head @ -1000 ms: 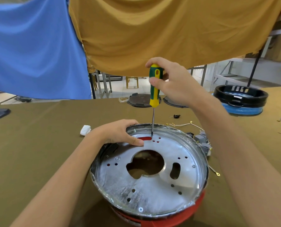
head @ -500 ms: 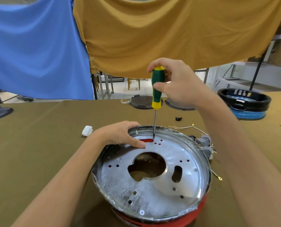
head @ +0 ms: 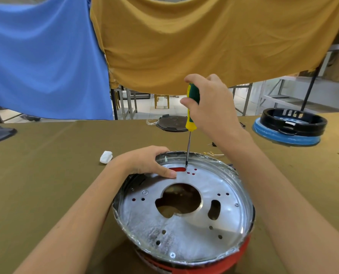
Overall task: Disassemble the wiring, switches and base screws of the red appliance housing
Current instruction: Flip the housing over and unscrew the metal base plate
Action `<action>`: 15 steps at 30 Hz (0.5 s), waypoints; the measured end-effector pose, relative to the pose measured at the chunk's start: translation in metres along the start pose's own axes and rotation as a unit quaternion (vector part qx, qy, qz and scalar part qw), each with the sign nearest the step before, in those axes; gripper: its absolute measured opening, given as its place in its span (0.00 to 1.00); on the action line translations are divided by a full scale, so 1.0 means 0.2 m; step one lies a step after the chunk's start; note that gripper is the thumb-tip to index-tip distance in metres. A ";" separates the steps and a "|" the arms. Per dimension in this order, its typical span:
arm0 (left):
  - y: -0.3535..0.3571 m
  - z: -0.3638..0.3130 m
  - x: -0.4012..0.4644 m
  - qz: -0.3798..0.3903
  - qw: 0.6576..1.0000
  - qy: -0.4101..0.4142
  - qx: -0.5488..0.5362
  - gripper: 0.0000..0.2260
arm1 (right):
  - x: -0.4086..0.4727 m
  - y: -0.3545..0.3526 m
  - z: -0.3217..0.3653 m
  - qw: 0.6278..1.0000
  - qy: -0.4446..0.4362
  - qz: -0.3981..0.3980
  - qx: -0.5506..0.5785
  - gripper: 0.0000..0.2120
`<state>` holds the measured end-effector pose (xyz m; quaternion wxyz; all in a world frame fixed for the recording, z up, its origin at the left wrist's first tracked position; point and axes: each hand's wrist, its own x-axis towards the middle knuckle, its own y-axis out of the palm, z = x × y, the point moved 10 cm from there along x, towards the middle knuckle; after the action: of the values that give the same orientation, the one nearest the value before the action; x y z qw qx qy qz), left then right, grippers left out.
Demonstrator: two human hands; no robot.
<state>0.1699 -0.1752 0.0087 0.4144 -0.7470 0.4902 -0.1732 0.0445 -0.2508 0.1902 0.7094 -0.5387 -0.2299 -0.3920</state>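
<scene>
The red housing (head: 220, 268) sits upturned on the worktop (head: 46, 175). The left hand (head: 145, 161) rests on its metal base plate (head: 184, 224), fingers relaxed; the right hand (head: 210, 101) grips an upright screwdriver (head: 191, 107), tip at the far rim.

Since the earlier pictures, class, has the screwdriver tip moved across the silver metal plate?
No. The screwdriver tip sits beside the red slot, as earlier.

head cam | faces forward-down | close above red housing (head: 194, 268) | single view
</scene>
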 end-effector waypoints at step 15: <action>0.00 0.03 0.03 -0.003 1.000 -0.006 0.019 0.24 | 0.00 0.01 -0.01 0.999 0.009 -0.016 0.027 0.18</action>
<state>0.1764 -0.1771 0.0045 0.4309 -0.7417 0.4817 -0.1793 0.0459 -0.2532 0.1886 0.7194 -0.5117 -0.2432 -0.4019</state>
